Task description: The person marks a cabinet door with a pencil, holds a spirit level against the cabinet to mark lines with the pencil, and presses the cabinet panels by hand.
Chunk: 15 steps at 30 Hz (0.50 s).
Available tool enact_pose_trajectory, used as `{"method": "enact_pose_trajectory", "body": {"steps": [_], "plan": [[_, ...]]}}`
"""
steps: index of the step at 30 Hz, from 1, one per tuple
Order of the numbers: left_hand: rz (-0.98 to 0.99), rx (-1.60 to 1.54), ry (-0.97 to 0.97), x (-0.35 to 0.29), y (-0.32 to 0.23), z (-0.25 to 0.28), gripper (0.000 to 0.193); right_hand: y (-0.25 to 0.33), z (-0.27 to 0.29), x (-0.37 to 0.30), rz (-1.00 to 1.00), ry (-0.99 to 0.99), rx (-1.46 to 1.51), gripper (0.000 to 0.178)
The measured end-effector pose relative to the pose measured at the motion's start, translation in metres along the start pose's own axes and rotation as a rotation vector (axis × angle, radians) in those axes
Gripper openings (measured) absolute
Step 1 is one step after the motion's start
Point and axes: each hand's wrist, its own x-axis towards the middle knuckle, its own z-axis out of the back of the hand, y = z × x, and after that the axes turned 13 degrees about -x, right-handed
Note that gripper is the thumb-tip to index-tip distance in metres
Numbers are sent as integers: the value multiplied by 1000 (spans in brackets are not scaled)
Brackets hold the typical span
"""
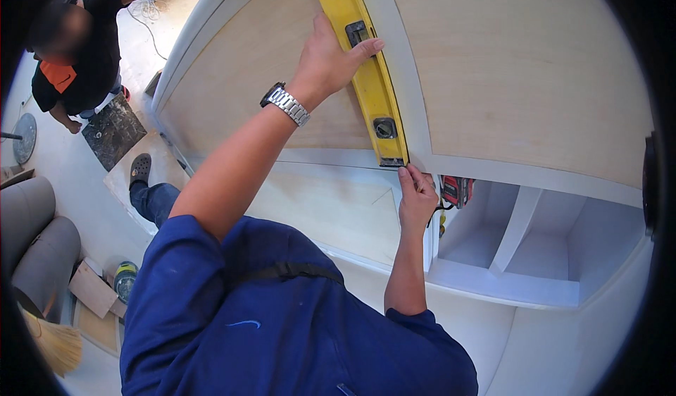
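A long yellow spirit level (372,93) lies along a pale cabinet strip (405,86) between two light wood panels, running up and slightly left. Gripping its middle is my left hand (329,61), with the thumb across the front face and the other fingers around the far edge. My right hand (417,197) is closed in a pinch at the level's lower end, by the strip's bottom corner. What those fingers hold, if anything, is hidden. Just right of that hand, a red and black tool (458,192) sits in the cabinet opening.
White open compartments (524,227) with a divider lie at the lower right. Another person (88,51) in a black shirt stands at the upper left, one arm reaching toward the cabinet. Grey rolls (46,255), wood boards (91,289) and a broom (55,343) are at the left.
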Motion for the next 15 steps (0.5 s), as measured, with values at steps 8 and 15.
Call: {"method": "enact_pose_trajectory", "body": {"steps": [8,15], "plan": [[34,-21,-6,0,-7,0,69,3,1,2,-2,1,54,22],[-51,-65,-51,-6,-11,-1,76,6,4,0,-52,42,15,26]]}}
